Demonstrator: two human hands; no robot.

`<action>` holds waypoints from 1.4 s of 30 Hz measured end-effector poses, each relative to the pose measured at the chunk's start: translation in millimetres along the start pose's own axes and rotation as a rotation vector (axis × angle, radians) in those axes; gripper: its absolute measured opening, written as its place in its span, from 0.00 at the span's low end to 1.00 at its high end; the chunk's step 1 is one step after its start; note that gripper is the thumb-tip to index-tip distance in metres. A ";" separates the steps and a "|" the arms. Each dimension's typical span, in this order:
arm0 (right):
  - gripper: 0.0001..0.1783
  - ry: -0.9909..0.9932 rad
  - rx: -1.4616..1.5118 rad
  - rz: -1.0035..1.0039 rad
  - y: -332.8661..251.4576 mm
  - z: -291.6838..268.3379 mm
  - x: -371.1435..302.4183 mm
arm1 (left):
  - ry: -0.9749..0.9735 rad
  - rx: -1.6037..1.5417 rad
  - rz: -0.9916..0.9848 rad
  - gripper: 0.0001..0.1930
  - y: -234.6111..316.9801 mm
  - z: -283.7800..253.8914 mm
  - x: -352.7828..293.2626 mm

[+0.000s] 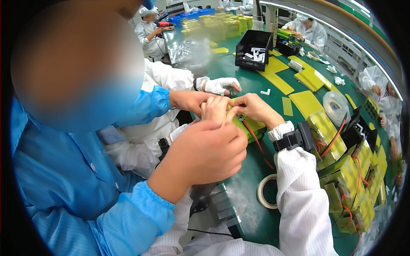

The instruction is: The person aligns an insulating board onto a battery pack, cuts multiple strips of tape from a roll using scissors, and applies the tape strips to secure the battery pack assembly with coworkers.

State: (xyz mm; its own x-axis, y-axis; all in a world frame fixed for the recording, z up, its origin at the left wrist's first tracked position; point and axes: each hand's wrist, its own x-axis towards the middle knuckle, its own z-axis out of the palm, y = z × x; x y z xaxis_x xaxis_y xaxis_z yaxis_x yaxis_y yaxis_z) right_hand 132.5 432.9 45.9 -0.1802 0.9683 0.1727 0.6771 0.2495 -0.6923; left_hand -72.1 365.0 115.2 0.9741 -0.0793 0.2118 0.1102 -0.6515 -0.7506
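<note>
My right hand (255, 110), in a white sleeve with a black strap at the wrist, bends over a yellow-green battery pack (253, 126). Its thumb and fingertips are pinched together; what they hold is too small to make out. Right against it is my left hand (215, 109), fingers curled and pressed together at the pack's edge, its grip hidden. A co-worker in blue reaches in from the left: one hand (188, 100) touches my left hand, the other hand (205, 155) covers its wrist side. From the pack a red wire (259, 143) trails toward the table's near side.
A white-gloved hand (223, 85) of another person rests beyond the pack. Tape roll (259, 197) lies left of my right forearm. Taped battery packs (352, 179) with red wires crowd the right. Farther off are a black bin (253, 50) and yellow sheets (306, 102) on the green table (243, 183).
</note>
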 end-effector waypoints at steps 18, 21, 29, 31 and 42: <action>0.08 -0.087 0.043 0.109 29.7 -8.9 -10.1 | 0.318 -0.836 -1.212 0.07 51.1 144.2 -6.9; 0.06 -0.048 -0.095 0.044 13.1 -2.2 1.9 | 0.195 -1.090 -1.443 0.07 50.2 141.9 -49.0; 0.05 0.059 -0.384 -0.183 4.8 18.5 1.3 | 0.436 -2.203 -0.994 0.13 29.2 117.4 -47.4; 0.05 0.100 -0.401 -0.230 -2.6 27.5 6.5 | 0.545 -2.667 -0.793 0.15 13.4 82.4 -36.1; 0.05 0.347 -0.099 -0.216 23.2 23.3 -28.2 | 0.480 -2.963 -0.796 0.18 19.0 93.4 -9.4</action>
State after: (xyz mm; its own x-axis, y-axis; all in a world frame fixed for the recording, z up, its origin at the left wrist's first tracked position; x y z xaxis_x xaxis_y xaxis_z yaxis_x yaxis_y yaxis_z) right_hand 136.7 411.2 8.7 -0.0862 0.8344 0.5443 0.7186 0.4305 -0.5461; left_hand -60.7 423.8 40.5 0.8616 0.4978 0.0995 -0.4055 0.5569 0.7249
